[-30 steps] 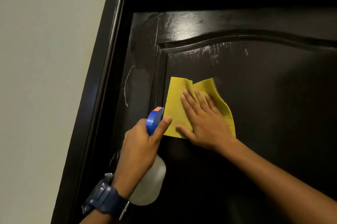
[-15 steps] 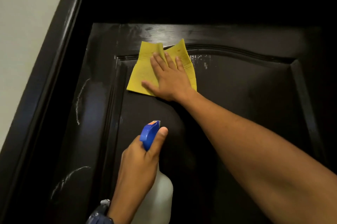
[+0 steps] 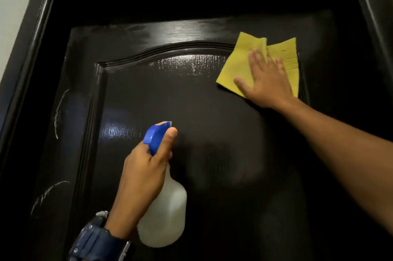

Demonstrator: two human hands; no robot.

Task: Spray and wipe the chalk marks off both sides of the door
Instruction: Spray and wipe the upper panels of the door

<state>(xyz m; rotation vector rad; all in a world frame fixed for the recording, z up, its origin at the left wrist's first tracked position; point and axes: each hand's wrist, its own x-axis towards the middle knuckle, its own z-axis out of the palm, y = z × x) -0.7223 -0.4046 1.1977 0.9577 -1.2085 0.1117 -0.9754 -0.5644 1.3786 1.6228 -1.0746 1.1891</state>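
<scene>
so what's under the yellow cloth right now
The dark door, with the right hand pressing the yellow cloth flat against it. Whether chalk remains beneath is hidden.

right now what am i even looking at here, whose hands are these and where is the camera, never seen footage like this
This is one picture from a wide-angle camera worn on a person's head, looking forward at their own two hands. No machine is involved.

In front of them is a dark glossy door set in a dark frame. The right hand presses a yellow cloth flat against the upper right part of the door's raised panel, fingers spread. The left hand, with a watch on its wrist, grips a spray bottle with a cloudy white body and a blue head, thumb resting on top.

White chalk marks show on the door's left edge, one curved stroke higher and another lower down. A wet-looking sheen lies near the top of the panel.
</scene>
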